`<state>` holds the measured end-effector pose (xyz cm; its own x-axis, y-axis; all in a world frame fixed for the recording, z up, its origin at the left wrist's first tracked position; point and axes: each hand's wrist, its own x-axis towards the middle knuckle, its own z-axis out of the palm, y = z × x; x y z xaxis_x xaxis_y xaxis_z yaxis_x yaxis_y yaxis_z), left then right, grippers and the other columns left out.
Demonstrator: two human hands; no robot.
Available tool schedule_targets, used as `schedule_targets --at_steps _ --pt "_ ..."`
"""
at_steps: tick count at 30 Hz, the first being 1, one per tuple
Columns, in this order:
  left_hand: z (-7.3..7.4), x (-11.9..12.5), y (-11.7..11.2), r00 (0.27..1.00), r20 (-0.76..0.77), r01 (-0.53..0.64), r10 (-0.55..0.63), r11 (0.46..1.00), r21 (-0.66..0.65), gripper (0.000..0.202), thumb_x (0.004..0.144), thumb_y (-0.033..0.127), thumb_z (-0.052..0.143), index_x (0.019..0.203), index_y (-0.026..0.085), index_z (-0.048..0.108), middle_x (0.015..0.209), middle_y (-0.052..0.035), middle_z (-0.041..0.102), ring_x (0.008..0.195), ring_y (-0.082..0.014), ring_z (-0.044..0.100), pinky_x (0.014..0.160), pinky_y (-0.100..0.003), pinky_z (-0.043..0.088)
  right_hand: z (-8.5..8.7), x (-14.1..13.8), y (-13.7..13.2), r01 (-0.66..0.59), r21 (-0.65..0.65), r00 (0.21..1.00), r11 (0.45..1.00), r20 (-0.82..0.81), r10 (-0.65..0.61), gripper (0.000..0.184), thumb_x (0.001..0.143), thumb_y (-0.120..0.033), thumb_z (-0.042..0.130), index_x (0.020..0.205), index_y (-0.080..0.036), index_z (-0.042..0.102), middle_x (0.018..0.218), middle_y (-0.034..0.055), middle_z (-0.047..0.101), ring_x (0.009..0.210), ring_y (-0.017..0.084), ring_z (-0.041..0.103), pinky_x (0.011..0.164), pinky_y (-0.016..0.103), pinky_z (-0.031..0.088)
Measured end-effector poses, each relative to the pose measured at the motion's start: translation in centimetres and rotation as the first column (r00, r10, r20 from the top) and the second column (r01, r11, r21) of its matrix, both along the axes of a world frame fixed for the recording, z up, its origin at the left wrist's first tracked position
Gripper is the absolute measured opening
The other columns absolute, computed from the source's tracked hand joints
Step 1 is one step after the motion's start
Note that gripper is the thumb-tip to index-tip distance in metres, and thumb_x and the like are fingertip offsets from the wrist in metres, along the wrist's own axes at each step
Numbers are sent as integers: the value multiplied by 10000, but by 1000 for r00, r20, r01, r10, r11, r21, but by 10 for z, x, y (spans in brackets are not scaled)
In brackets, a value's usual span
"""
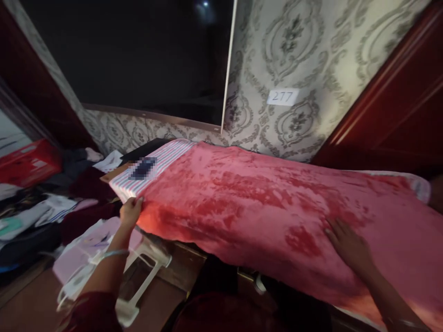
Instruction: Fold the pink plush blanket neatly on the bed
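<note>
The red cloth [249, 198] lies spread lengthwise over a long tabletop [183, 265], its plush pile brushed into light and dark patches. My left hand [130, 213] pinches its front edge near the striped fabric [169, 157]; my right hand [349, 246] rests open on the pile, palm down. Left of it sits a red box [38, 161] — its contents I can't make out — beside heaped clothes [51, 210]. Behind, a glossy black screen [138, 50] hangs against damask-patterned wallpaper [294, 41].
</note>
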<state>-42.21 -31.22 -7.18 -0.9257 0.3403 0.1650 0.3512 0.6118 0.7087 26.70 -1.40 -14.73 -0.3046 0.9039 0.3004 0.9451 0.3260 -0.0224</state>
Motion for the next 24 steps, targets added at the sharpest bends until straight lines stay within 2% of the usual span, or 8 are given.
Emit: schedule_targets --at_steps 2,4,7,11,13,16,20,24 --pt "3 -1 1 990 -139 -20 15 999 -38 186 816 370 541 813 201 619 763 -80 650 818 -280 636 789 -383 502 7 -7 -4 33 -29 999 999 -32 -34 675 998 -517 171 1478 -226 545 1553 132 513 1459 335 434 1098 653 428" --pt "5 -1 6 934 -358 -1 -12 999 -38 324 852 361 482 1004 150 675 1006 -171 703 1035 -341 649 956 -462 502 12 -12 -7 40 -26 998 999 -39 -41 691 999 -532 159 1474 -219 552 1549 130 519 1457 333 437 1099 653 428" --pt "12 5 30 802 -553 200 -224 974 -104 488 916 360 404 1258 103 639 1262 -215 669 1220 -356 608 1092 -486 457 17 -16 -11 45 -6 998 999 -37 -45 694 1004 -532 141 1467 -227 558 1545 120 525 1451 325 447 1092 646 437" --pt "30 25 97 679 -469 487 -565 825 -288 602 965 396 405 1475 87 484 1510 -205 538 1410 -315 500 1195 -442 380 15 -12 -10 40 -20 999 999 -30 -40 685 995 -517 158 1477 -224 547 1549 119 520 1457 328 439 1101 650 425" --pt "40 36 135 657 -372 525 -655 752 -398 647 980 402 419 1534 67 413 1616 -209 412 1514 -309 367 1240 -448 306 9 -6 -7 22 -27 999 999 -40 -23 683 980 -517 180 1482 -226 541 1533 127 537 1450 341 448 1102 664 415" --pt "50 41 178 692 -231 497 -683 684 -534 654 1012 396 411 1590 98 344 1681 -192 286 1570 -314 242 1264 -525 212 -5 3 -1 -21 13 996 1000 -87 22 673 951 -536 212 1481 -276 538 1497 107 576 1426 352 476 1099 666 419" --pt "44 33 200 740 -187 415 -646 657 -629 611 1043 386 355 1604 143 345 1690 -164 273 1577 -315 218 1255 -590 169 -21 13 4 -78 67 988 995 -129 86 649 911 -563 276 1444 -333 566 1450 72 616 1391 363 514 1109 654 424" --pt "29 23 199 762 -229 347 -605 682 -644 581 1045 393 354 1585 186 396 1680 -143 316 1567 -303 252 1251 -577 190 -14 16 2 -113 83 979 990 -159 125 617 894 -565 294 1282 -291 688 1317 95 703 1272 368 617 1101 602 471"
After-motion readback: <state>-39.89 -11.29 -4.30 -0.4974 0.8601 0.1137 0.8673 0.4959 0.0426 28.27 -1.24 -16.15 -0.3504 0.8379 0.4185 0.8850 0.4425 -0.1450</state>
